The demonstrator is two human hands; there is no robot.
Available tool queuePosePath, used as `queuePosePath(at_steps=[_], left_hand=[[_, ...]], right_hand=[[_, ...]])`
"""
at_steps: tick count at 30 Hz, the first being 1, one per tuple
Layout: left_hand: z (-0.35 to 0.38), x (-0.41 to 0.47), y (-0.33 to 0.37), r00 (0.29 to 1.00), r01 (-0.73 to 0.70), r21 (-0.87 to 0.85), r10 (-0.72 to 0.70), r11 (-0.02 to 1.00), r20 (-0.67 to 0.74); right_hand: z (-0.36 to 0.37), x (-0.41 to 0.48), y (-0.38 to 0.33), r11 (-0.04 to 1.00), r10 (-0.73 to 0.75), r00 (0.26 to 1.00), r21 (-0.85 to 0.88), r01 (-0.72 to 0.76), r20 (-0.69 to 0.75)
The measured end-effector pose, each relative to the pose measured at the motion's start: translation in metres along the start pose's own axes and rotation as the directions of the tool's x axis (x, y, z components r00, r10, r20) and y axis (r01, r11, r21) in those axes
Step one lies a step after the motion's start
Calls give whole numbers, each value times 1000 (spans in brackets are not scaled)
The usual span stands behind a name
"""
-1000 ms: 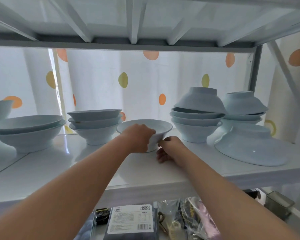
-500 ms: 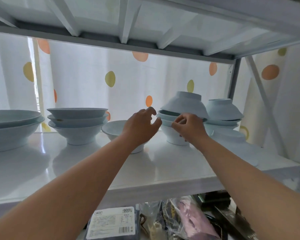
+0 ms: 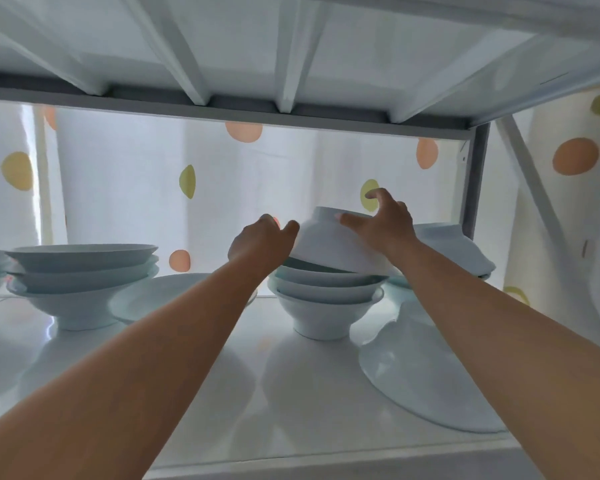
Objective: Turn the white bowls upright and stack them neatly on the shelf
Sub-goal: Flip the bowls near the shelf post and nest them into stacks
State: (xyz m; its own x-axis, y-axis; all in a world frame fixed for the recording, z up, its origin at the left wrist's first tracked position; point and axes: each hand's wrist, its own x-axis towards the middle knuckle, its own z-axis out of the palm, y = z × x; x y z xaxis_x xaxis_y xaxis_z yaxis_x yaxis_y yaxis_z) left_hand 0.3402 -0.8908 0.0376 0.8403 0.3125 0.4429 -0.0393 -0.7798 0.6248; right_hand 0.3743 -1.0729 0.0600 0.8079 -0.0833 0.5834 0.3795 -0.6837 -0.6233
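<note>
left hand [image 3: 261, 244], right hand [image 3: 386, 226] hold one overturned bowl [image 3: 328, 249] atop maybe three upright bowls [image 3: 326, 301]

Inverted bowl [image 3: 329, 245] atop middle stack [image 3: 326, 306]; left stack [image 3: 80, 280] beside; large bowl [image 3: 430, 386] front-right.

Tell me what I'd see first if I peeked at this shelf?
The left hand and right hand hold an upside-down bowl, tilted, on top of a stack of upright bowls in the middle. At the front right a big bowl lies face down on the shelf, and a dotted curtain glows behind.
</note>
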Motion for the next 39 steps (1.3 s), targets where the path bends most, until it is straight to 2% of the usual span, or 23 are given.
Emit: queuePosePath(at_steps=[4,8,14,18,20,21,23,25,26,27,29,31,35,39], left_hand=[[12,10,-5,998,49,127,-52,991,21],[15,14,-3,997,69,93,-72,993,38],[20,14,5,990,123,-151,-110,981,91],[18,11,7,989,144,-432,-126,890,70],[16,7,15,991,128,-579,-128,805,41],[13,5,21,989,135,-670,-144,730,43],[7,3,34,978,174,-844,-191,507,87],[0,2,44,971,200,-944,-182,260,156],[-2,1,47,976,196,-961,-138,195,170],[-5,-1,50,982,182,-968,-78,173,171],[-8,-3,55,991,127,-978,23,165,132],[-13,-2,60,994,103,-977,17,187,108],[-20,-3,61,996,71,-915,-71,398,47],[-26,-6,57,996,-86,-749,39,656,-80]], right_hand=[[8,15,6,998,43,990,49,-50,133],[11,16,7,996,32,983,73,-46,183],[16,19,8,984,60,983,155,-88,175],[12,17,12,967,87,990,231,-110,109],[8,15,11,946,103,993,303,-115,55],[6,13,9,933,106,994,343,-109,26],[2,10,2,908,96,995,413,-71,-40],[0,7,-7,888,67,991,459,-7,-115],[-1,6,-11,877,55,988,480,22,-145],[-1,3,-14,861,49,985,507,42,-164],[1,-1,-19,801,64,985,597,47,-163],[5,-4,-20,713,98,990,701,3,-104],[14,-9,-16,614,155,983,770,-172,96],[9,-8,-3,629,22,964,746,-219,265]])
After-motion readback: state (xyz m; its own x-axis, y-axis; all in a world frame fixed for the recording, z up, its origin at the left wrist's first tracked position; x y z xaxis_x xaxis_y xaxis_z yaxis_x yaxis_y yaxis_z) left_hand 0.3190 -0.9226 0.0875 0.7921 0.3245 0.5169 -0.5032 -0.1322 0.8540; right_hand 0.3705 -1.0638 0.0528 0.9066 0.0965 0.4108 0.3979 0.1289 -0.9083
